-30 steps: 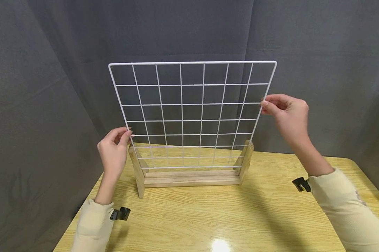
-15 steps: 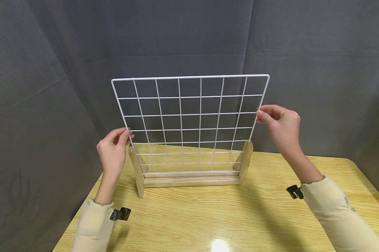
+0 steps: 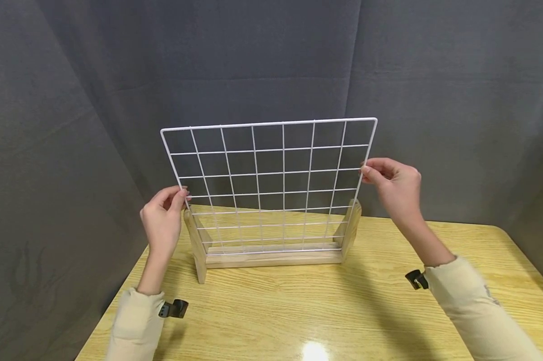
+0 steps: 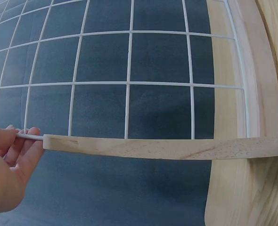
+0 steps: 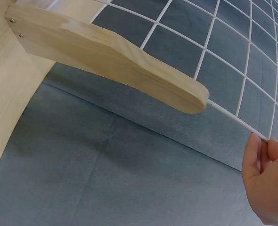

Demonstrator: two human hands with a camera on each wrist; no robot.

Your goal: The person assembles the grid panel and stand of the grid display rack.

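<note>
While the white wire grid (image 3: pixel 271 185) stands nearly upright in the wooden stand (image 3: pixel 273 255), leaning a little away at its top, both hands have hold of its outer edges. Its bottom edge sits down in the stand's base rail, and its side wires run behind the stand's two end posts.

On the left of the stand, the left hand (image 3: pixel 163 220) is raised from the wrist with the forearm slanting up off the table (image 3: pixel 316 311). Its thumb and forefinger are curled and pinch the grid's left side wire just above the top of the left post; the left wrist view shows the fingertips (image 4: pixel 28 136) closed on that wire right where it leaves the post.

To the right of the stand, the right hand (image 3: pixel 395 188) is held higher, wrist bent, forearm reaching in at a slant. Its fingers pinch the grid's right side wire above the right post, about halfway up the grid. From the right wrist view the fingertips (image 5: pixel 261 146) meet on the wire a short way past the post's rounded tip.

Cream sleeves cover both forearms.
</note>
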